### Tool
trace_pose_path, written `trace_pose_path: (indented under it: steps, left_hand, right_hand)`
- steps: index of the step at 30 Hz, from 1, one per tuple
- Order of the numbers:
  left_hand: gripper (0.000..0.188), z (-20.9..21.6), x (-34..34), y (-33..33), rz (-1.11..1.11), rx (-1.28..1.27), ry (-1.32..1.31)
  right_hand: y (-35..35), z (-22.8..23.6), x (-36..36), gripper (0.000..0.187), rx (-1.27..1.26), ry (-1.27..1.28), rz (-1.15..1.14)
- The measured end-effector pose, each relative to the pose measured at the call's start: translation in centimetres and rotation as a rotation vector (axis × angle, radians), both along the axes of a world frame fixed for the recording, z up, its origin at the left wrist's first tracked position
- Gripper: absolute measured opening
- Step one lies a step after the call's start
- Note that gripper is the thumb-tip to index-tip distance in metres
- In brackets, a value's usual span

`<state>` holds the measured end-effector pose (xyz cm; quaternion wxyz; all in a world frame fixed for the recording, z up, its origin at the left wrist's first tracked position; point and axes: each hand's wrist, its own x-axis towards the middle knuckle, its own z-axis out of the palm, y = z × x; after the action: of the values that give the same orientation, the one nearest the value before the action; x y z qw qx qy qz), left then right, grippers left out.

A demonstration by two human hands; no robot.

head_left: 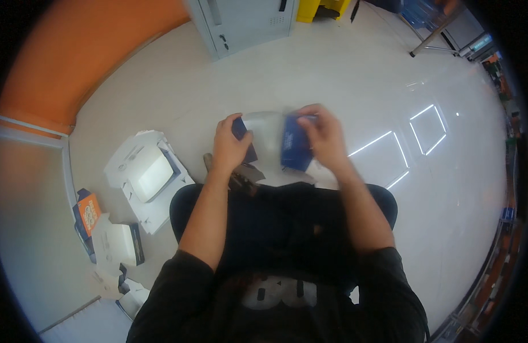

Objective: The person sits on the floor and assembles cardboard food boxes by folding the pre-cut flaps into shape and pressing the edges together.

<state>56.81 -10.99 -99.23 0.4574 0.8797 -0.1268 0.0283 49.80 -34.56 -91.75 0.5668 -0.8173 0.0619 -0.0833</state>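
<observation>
Carton [265, 137], white with blue sides: over floor [275, 80], well in from edge at orange wall [115, 46]. Left hand [230, 143], right hand [324, 136]: fingers grasping opposite sides. Probably light, creasable, slick; best gripped along folds.

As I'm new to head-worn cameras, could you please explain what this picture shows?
There is no machine: these are a person's own bare hands. The wide fisheye camera is worn on the head and looks down, so the forearms come in from below and straight edges bend near the rim.

The left hand grips one blue side of a blue-and-white carton; the right hand, slightly blurred, holds the other. On the pale floor, to the person's left, lie opened white cardboard pieces and an orange-and-blue piece. A grey cabinet stands ahead.
</observation>
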Motion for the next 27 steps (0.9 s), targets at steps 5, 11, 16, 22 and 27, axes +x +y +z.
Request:
trace_pose_path:
  steps: [5,11,16,22,27]
  left_hand:
    - [0.061,-1.6,2.3,3.5,0.208,-0.028,0.299]
    - [0.063,1.3,1.7,2.0,0.179,-0.165,0.667]
    - [0.061,0.8,1.2,2.2,0.125,-0.181,0.730]
    - [0.046,1.8,0.6,0.8,0.000,-0.244,0.809]
    - [0.038,0.6,0.7,0.9,-0.214,0.007,0.713]
  right_hand:
    - [-4.2,3.9,-0.3,0.019,-0.041,-0.157,-0.113]
    - [-8.3,-2.1,-0.1,0.038,-0.783,0.279,-0.013]
    - [-4.7,-1.9,-0.4,0.044,-0.751,-0.035,0.094]
    - [1.6,-0.6,-1.0,0.035,-0.461,0.068,0.354]
    - [2.1,-2.8,-0.3,0.035,-0.619,0.036,0.276]
